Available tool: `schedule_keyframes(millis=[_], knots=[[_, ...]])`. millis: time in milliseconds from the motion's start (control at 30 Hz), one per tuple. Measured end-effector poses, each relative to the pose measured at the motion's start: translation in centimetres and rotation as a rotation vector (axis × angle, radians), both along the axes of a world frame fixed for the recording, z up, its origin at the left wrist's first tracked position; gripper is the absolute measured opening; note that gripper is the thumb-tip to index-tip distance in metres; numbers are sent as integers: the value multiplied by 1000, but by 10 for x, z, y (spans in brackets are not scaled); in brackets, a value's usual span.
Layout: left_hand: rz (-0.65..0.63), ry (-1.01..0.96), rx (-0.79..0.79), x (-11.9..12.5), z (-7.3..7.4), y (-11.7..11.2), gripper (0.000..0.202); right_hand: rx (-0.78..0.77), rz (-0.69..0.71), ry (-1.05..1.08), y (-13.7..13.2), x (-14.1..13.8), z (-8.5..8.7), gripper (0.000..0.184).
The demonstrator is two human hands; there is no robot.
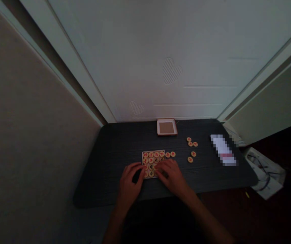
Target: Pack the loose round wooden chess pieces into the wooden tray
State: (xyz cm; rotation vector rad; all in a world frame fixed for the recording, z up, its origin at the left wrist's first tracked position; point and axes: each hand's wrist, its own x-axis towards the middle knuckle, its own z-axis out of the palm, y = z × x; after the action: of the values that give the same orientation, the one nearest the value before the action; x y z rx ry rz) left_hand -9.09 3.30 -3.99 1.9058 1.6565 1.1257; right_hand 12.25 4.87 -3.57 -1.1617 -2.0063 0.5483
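Observation:
A shallow box (153, 151) of round Chinese chess pieces lies on the dark table, its pieces in rows with red or black characters. My left hand (130, 181) is curled at the box's left edge, thumb and index fingertips close together on that edge. Over the right part of the box is my right hand (172, 174), its thumb and fingers closed on a chess piece (156, 167) that they partly cover. Beside the box's upper right corner are two loose red pieces (170, 154). The right hand hides the box's lower right corner.
An open box lid (167, 128) lies at the table's back edge. Several loose pieces (190, 144) are spread to the right, near a blurred white item (223, 150). The dark table (115, 145) meets a white door (140, 67). A white box (266, 173) stands low at the right.

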Motion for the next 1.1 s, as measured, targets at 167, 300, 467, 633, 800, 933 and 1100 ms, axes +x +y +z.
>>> schedule_keyframes(millis=[167, 300, 467, 633, 800, 933, 1100], knots=[[-43, 44, -21, 0, -7, -6, 22, -2, 18, -114, 4, -7, 2, 14], [-68, 64, -41, -2, -9, -7, 23, 7, 12, -144, 5, -10, 3, 13], [-66, 58, -46, -2, -10, -6, 25, 6, 5, -173, 6, -13, 1, 13], [-79, 69, -29, -3, -13, -5, 24, 12, -9, -175, 5, -15, -2, 15], [-82, 94, -2, -4, -15, -4, 23, 22, -36, -181, 5, -17, -7, 16], [-74, 113, 0, -3, -15, -4, 24, 35, -40, -199, 6, -17, -9, 19], [-80, 105, -1, -3, -15, -4, 23, 43, -38, -204, 5, -18, -7, 21]])
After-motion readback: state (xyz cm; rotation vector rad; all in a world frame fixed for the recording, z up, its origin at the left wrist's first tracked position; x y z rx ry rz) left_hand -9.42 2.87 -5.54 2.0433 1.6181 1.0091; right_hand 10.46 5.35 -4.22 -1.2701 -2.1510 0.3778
